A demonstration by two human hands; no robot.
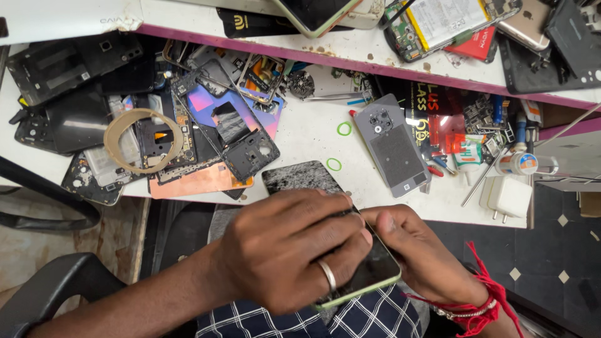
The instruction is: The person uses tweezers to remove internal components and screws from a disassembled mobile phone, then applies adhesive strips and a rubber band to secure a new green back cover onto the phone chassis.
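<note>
Two hands are clamped on one green-edged phone, held over the lap just off the white bench. Long axis runs upper-left to lower-right. Left hand is laid flat on top, fingers curled; right hand is closed on the right edge.

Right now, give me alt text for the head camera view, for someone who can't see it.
Two hands hold a green-edged phone at a white bench's edge: the left hand, wearing a ring, lies across its dark face, and the right hand pinches its side. Beyond lie phone frames, a grey back cover, a tape roll and a white charger.
</note>
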